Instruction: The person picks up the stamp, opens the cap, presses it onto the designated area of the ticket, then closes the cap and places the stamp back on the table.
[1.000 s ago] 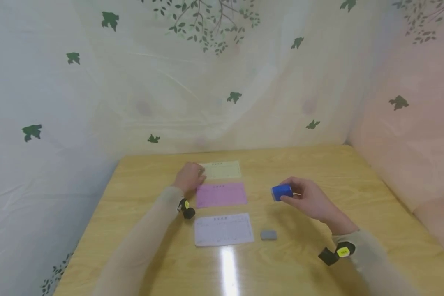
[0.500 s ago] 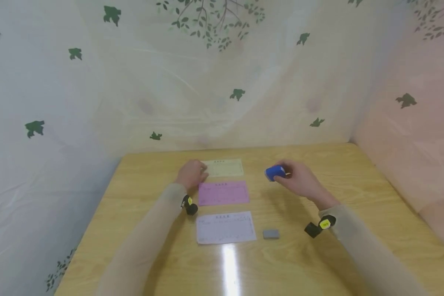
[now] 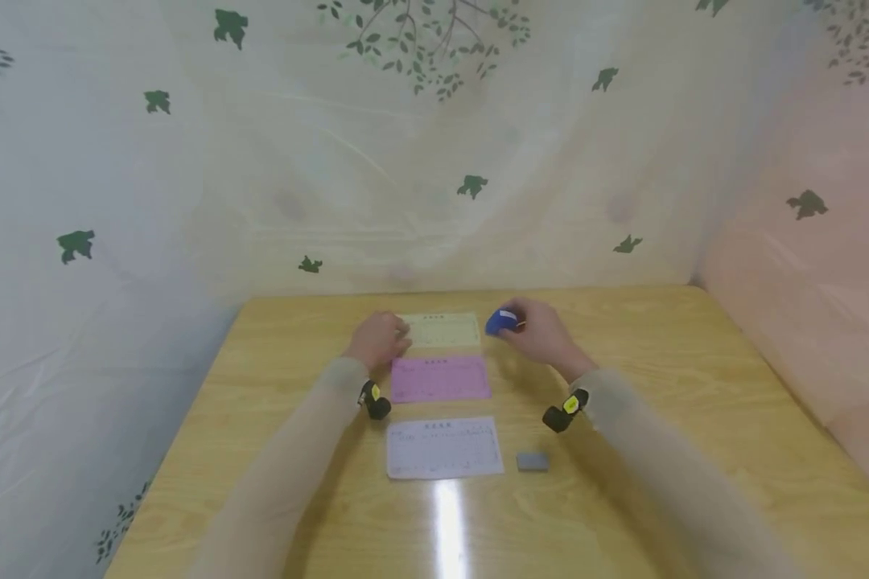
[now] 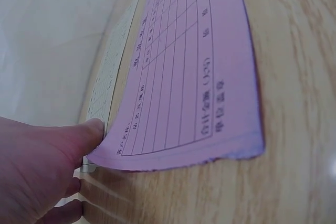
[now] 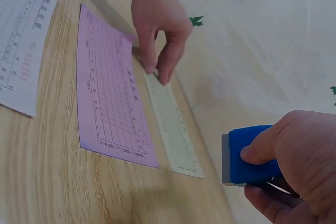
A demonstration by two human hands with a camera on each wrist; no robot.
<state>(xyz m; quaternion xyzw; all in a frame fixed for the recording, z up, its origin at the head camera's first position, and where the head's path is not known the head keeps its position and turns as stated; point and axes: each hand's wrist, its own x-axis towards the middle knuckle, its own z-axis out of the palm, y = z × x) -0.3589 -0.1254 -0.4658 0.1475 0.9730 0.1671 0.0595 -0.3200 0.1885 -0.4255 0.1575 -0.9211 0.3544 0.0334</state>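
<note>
My right hand holds a blue stamp between thumb and fingers, just off the right end of the pale yellow form. In the right wrist view, the grey end of the stamp points left, with table showing below it. At the yellow form's left end, my left hand presses its fingertips down, the thumb and a finger set on the paper. A pink form lies nearer, its corner curled up against the left thumb.
Nearest me on the wooden table lies a white printed form. A small grey block sits at its right. Behind the table's back edge hangs a pale cloth with leaf and bird prints.
My right hand has carried the blue stamp left and farther from me, up to the yellow form's right end, and the stamp has tilted. The left hand stays at that form.
</note>
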